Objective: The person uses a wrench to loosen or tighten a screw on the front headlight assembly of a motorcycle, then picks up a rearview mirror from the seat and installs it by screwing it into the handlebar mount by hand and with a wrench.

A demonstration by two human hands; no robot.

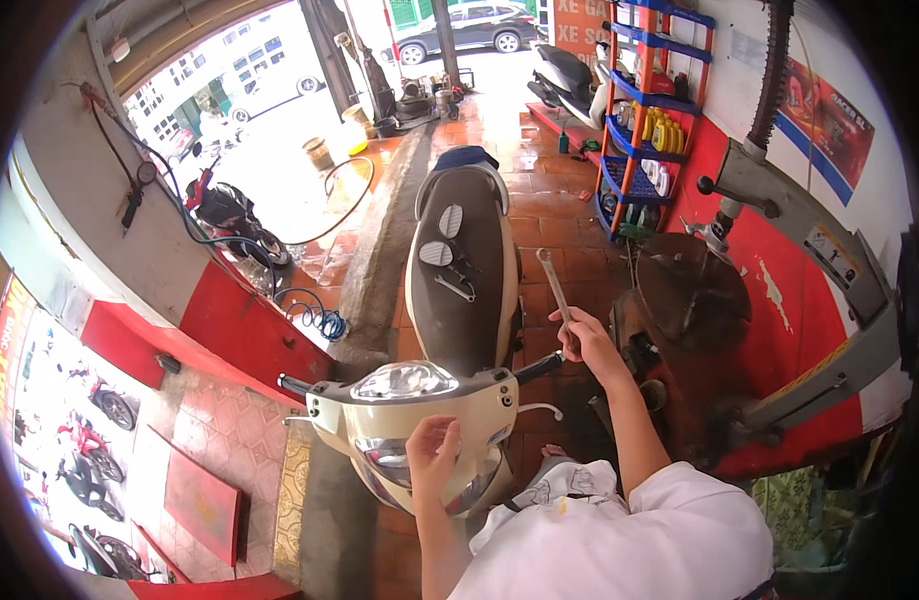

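My right hand is closed round the lower part of a long metal wrench, its ring end pointing up and away from me. It is raised to the right of the cream scooter's handlebar. Over the scooter's front panel hovers my left hand, fingers loosely curved, nothing visible in it. On the brown seat lie two rear-view mirrors with dark stems, along with a smaller wrench. The scooter faces me, its headlight unit between the two grips.
A tyre-changing machine stands close on the right, before a blue and orange shelf of bottles. On the left are a low red and white wall and a coiled blue hose. Motorbikes stand beyond.
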